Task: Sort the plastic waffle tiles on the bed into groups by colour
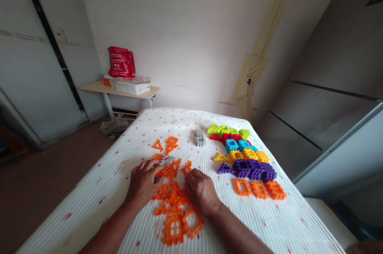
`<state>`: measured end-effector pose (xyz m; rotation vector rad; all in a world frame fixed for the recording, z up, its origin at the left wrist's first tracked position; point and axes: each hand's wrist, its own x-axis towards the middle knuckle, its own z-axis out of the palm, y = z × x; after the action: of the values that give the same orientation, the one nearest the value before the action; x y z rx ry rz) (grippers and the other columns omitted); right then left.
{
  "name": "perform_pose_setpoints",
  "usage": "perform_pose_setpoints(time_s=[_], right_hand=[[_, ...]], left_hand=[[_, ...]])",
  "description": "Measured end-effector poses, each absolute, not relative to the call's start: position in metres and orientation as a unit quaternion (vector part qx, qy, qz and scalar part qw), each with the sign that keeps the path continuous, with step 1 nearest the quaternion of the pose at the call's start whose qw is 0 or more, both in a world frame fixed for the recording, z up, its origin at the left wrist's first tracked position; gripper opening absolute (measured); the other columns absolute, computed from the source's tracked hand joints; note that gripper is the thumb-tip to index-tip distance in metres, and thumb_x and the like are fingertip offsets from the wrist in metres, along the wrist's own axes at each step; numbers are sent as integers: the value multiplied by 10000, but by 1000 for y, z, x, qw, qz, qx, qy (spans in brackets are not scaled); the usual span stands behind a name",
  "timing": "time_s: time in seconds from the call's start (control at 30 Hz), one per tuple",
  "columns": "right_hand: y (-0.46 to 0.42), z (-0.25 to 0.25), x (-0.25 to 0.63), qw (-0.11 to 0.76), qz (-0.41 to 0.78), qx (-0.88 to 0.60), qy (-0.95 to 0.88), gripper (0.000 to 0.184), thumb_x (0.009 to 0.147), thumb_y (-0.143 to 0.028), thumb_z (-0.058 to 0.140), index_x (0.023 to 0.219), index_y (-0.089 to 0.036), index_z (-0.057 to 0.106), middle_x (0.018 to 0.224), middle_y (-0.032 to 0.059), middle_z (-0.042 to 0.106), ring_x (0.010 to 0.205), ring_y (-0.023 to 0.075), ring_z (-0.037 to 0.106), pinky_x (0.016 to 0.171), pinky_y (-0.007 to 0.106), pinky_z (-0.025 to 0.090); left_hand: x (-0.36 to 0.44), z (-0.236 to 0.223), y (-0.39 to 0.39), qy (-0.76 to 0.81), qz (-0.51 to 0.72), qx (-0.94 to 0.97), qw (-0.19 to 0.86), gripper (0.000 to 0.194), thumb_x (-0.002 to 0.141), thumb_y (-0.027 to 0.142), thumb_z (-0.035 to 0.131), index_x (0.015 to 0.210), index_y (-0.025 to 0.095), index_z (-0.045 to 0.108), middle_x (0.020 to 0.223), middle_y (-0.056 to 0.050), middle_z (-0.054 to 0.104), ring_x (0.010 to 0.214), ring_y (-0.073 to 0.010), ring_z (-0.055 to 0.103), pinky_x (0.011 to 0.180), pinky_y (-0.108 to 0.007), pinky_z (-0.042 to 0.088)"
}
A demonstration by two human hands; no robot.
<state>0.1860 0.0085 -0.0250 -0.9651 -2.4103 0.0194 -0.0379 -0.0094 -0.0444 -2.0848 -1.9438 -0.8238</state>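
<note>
Loose orange plastic building pieces (pixel 175 196), some triangular and some square frames, lie in a heap between my hands. A grey building piece (pixel 166 160) rests over the upper part of this heap. My left hand (pixel 142 182) reaches in from the left, its fingertips at the grey piece's near edge and its thumb apart, lower down. On the heap's right side, my right hand (pixel 202 192) has its fingers curled in; what they hold, if anything, is hidden. An orange triangle (pixel 186 167) shows just beyond its knuckles. Two square frames (pixel 174 230) lie nearest me.
Rows of pieces stand on the right: green (pixel 227 130), red (pixel 229 138), blue (pixel 239 145), yellow (pixel 248 155), purple (pixel 254 169) and orange (pixel 259 189). A grey stack (pixel 199 138) stands beyond the heap. A side table (pixel 98 87) holds boxes and a red bag (pixel 121 62).
</note>
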Motion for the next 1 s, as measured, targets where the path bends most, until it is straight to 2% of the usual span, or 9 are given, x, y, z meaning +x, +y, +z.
perform_pose_setpoints(time_s=[0.23, 0.4, 0.5, 0.6, 0.67, 0.8, 0.93, 1.0], right_hand=[[-8, -27, 201, 282, -11, -338, -898, 220, 886, -147, 417, 713, -195, 544, 724, 27, 568, 678, 145, 534, 644, 239, 438], [-10, -27, 209, 299, -17, -342, -891, 253, 905, -167, 386, 716, -196, 551, 716, 33, 577, 669, 145, 544, 653, 246, 455], [-10, -25, 211, 325, -1, -334, -885, 212, 902, -176, 394, 813, -189, 586, 765, 44, 606, 710, 151, 571, 686, 257, 474], [-13, -20, 212, 368, 30, -331, -869, 212, 896, -167, 393, 957, -182, 595, 847, 62, 633, 767, 153, 595, 714, 259, 495], [-14, -16, 214, 395, 49, -338, -853, 219, 896, -167, 399, 1001, -184, 591, 893, 71, 640, 812, 153, 604, 734, 257, 506], [-17, -17, 220, 428, 66, -357, -828, 203, 894, -183, 448, 1041, -196, 587, 949, 78, 639, 875, 160, 613, 767, 270, 524], [-21, -19, 225, 431, 69, -359, -825, 223, 900, -195, 465, 1089, -204, 582, 998, 83, 642, 902, 167, 614, 786, 285, 535], [-23, -18, 226, 420, 63, -350, -835, 226, 903, -186, 459, 1087, -198, 590, 1008, 84, 647, 911, 171, 612, 795, 289, 536]], left_hand=[[-43, -45, -12, -613, -295, -722, 127, 262, 782, 269, 499, 958, 261, 693, 1009, -47, 714, 971, -244, 611, 823, -406, 396], [-50, -46, -10, -592, -305, -731, 152, 263, 827, 266, 435, 899, 243, 686, 896, -41, 727, 860, -228, 630, 773, -392, 398], [-48, -43, -9, -574, -343, -731, 139, 254, 829, 280, 441, 855, 221, 686, 836, -47, 728, 792, -230, 639, 745, -392, 427], [-35, -34, -12, -572, -421, -700, 72, 265, 831, 328, 452, 873, 212, 686, 831, -52, 729, 789, -216, 655, 758, -361, 483], [-19, -29, -16, -594, -468, -654, 3, 297, 824, 366, 472, 979, 209, 670, 876, -51, 726, 802, -200, 670, 745, -320, 516], [12, -24, -20, -611, -488, -606, -146, 378, 822, 369, 489, 1152, 220, 595, 905, -39, 718, 771, -172, 679, 722, -288, 538], [32, -23, -22, -583, -495, -608, -214, 397, 818, 365, 500, 1182, 227, 575, 968, -56, 707, 860, -186, 672, 774, -306, 531], [40, -20, -24, -571, -487, -617, -237, 394, 821, 354, 497, 1189, 234, 570, 918, -42, 706, 825, -178, 671, 745, -293, 530]])
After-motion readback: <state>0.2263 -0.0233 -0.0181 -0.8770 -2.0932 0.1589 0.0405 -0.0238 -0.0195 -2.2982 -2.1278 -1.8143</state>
